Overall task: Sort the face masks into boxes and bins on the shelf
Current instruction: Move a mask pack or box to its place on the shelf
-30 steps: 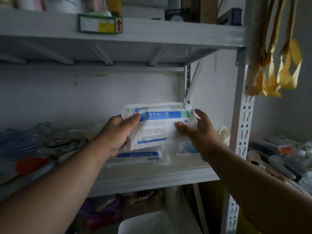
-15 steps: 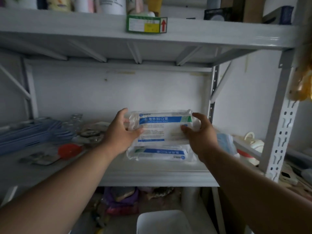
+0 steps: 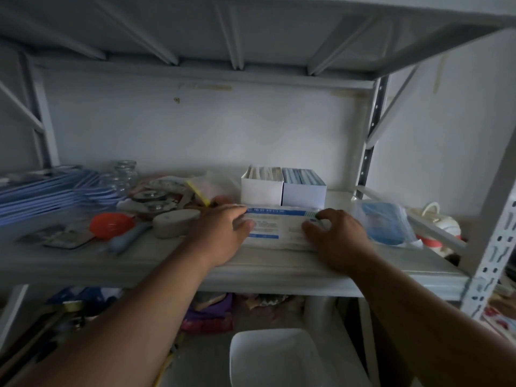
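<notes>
A white pack of face masks with a blue stripe (image 3: 279,223) lies flat on the grey shelf (image 3: 265,272), on top of another pack. My left hand (image 3: 220,233) holds its left end with thumb and fingers. My right hand (image 3: 335,233) grips its right end, fingers curled over the edge. Behind the pack stand two open white boxes: one (image 3: 261,188) with pale masks, one (image 3: 304,188) with blue masks. A clear bag of blue masks (image 3: 386,223) lies to the right.
Left on the shelf are a stack of blue masks (image 3: 47,191), glass jars (image 3: 122,174), a red round thing (image 3: 111,223), a grey roll (image 3: 174,223) and other clutter. A white bin (image 3: 279,356) stands below. A perforated upright (image 3: 491,255) rises at right.
Both hands have lowered the mask pack from mid-air down onto the pack lying on the shelf. The camera has tilted down, and two boxes behind now show.
</notes>
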Demonstrator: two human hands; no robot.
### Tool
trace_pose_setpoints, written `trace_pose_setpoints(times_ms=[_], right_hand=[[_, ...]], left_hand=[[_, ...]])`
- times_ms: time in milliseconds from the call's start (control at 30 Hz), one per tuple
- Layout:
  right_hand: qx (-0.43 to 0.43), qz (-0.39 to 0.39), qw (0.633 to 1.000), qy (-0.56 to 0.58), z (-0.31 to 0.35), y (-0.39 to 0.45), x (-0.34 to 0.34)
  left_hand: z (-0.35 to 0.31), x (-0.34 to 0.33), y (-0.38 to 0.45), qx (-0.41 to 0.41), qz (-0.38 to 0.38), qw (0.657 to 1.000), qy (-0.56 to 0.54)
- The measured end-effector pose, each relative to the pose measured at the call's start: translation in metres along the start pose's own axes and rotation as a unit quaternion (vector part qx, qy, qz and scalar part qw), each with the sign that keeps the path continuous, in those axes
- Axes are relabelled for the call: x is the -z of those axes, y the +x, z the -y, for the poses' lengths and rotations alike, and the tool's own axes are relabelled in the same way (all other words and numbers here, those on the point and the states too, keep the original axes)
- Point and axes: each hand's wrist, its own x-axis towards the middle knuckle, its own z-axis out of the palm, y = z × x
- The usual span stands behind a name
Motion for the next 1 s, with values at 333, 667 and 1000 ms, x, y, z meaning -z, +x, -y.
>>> trace_pose_setpoints(times_ms=[333, 667, 1000], right_hand=[[-0.008, 0.009, 1.000, -0.014, -0.002, 0.002, -0.002], [-0.026, -0.013, 0.999, -0.021, -0.017, 0.013, -0.010], [-0.031, -0.016, 0.999, -0.029, -0.015, 0.013, -0.010]], left_hand=[[0.004, -0.003, 0.001, 0.050, 0.034, 0.998, 0.011], [0.002, -0.002, 0.002, 0.052, 0.122, 0.991, -0.008], [-0.003, 0.000, -0.001, 0.050, 0.112, 0.992, -0.002]])
